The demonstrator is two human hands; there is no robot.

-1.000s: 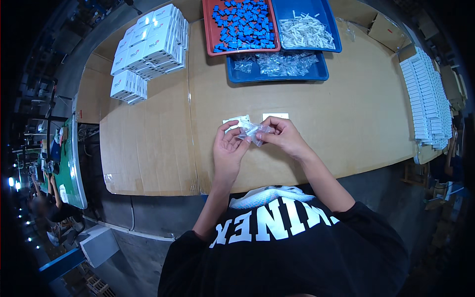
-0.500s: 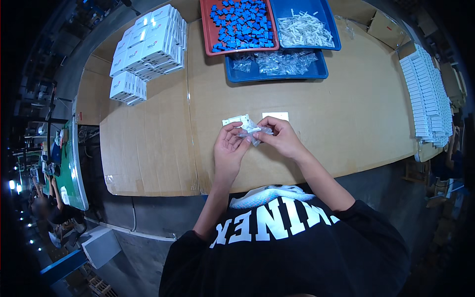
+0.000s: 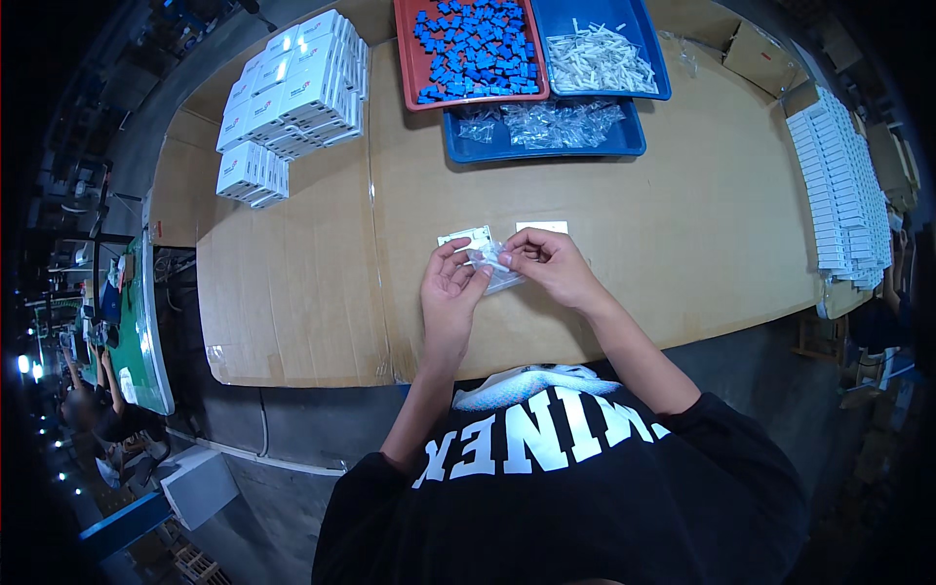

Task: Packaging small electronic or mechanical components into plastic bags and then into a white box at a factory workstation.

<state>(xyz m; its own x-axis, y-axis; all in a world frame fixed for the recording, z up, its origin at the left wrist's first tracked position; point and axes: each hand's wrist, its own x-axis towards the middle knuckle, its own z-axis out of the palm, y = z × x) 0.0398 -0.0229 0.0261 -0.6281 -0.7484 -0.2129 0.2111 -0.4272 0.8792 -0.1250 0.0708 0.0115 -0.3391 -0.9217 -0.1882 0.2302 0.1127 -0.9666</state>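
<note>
Between my two hands, above the cardboard-covered table, is a small clear plastic bag (image 3: 501, 283) with a white piece inside or against it; which of the two I cannot tell. My left hand (image 3: 451, 283) pinches the bag's left side between thumb and fingers. On the other side, the thumb and forefinger of my right hand (image 3: 552, 265) close on the bag near its top. Just beyond my left fingers lies a white open box or tray (image 3: 475, 235), partly covered by them. A flat white piece (image 3: 542, 227) lies behind my right hand.
Ahead stand a red tray (image 3: 406, 60) of blue parts, a blue tray (image 3: 663, 73) of white sticks and a lower blue tray (image 3: 546, 152) of clear bags. White boxes (image 3: 292, 93) are stacked at the far left, more white boxes (image 3: 837, 185) at the right. Another person (image 3: 122, 409) sits far left.
The bag has turned and now hangs lower between my hands, toward me. My right fingers have shifted slightly on it; my left hand has barely moved.
</note>
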